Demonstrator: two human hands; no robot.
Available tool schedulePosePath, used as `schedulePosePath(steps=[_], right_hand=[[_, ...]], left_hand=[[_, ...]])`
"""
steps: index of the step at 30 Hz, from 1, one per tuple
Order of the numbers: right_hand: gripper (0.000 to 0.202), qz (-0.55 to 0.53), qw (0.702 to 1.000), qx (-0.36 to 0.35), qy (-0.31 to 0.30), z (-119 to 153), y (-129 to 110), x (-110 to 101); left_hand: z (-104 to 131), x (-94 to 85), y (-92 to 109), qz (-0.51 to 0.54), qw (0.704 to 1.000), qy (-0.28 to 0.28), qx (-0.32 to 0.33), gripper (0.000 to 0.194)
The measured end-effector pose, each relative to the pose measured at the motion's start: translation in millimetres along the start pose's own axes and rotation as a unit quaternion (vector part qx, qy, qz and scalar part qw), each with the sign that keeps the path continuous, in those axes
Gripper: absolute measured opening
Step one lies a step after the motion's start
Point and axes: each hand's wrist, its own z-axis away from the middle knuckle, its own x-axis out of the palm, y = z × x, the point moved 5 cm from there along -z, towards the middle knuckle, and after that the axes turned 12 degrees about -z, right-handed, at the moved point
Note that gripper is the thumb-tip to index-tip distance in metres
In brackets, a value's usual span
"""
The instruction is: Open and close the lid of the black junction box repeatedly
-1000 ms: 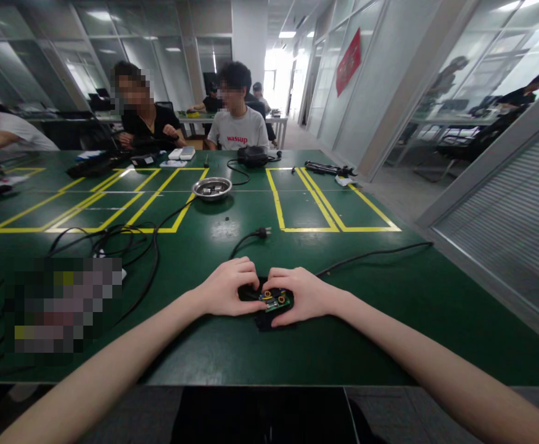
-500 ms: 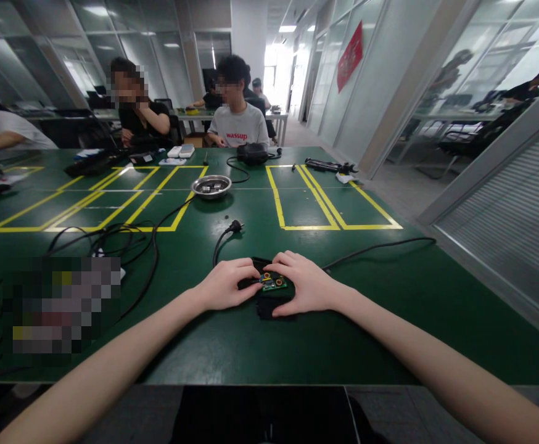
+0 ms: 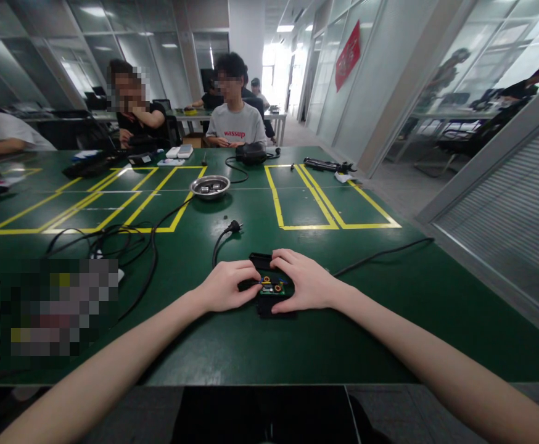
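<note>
Close in front of me on the green table lies a small circuit board (image 3: pixel 272 288) with copper-wound coils, in or on a black plastic case (image 3: pixel 267 308). My left hand (image 3: pixel 226 285) is closed in a pinch at the board's left end, on what looks like a black cable (image 3: pixel 247 285). Curved around the right side of the case is my right hand (image 3: pixel 310 281), thumb on the near edge and fingers at the far side. Another black case part (image 3: pixel 261 259) lies just beyond; my right fingers partly cover it.
Ahead lie a black power plug (image 3: pixel 235 226) and a metal bowl (image 3: pixel 210 187) of small metal parts. Tangled black cables (image 3: pixel 112 237) lie to the left, another cable (image 3: pixel 385 256) to the right. A black adapter (image 3: pixel 251 153) stands farther back. Several people sit beyond.
The board sits slightly lower and flatter against the black case. More of the far case part shows between my hands. Both hands stay in nearly the same place.
</note>
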Motion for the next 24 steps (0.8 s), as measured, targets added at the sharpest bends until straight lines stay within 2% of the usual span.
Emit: schedulePosePath(steps=[4,8,15,24], right_hand=[[0.086,-0.008,1.000,-0.003,-0.001,1.2,1.7,0.3],[0.077,-0.020,1.000,-0.004,-0.006,2.3,7.3,0.6],[0.078,-0.028,0.999,-0.003,0.018,-2.4,15.4,0.5],[0.061,-0.036,0.998,-0.015,0.049,-5.0,16.8,0.9]], left_hand=[[-0.6,2.7,-8.7,-0.030,0.999,-0.013,-0.042,0.010],[-1.0,3.1,-12.0,-0.055,0.996,-0.007,-0.067,0.010],[-1.8,4.9,-10.6,-0.060,0.996,-0.008,-0.061,0.011],[-4.0,6.4,-11.0,-0.059,0.997,-0.007,-0.057,0.010]])
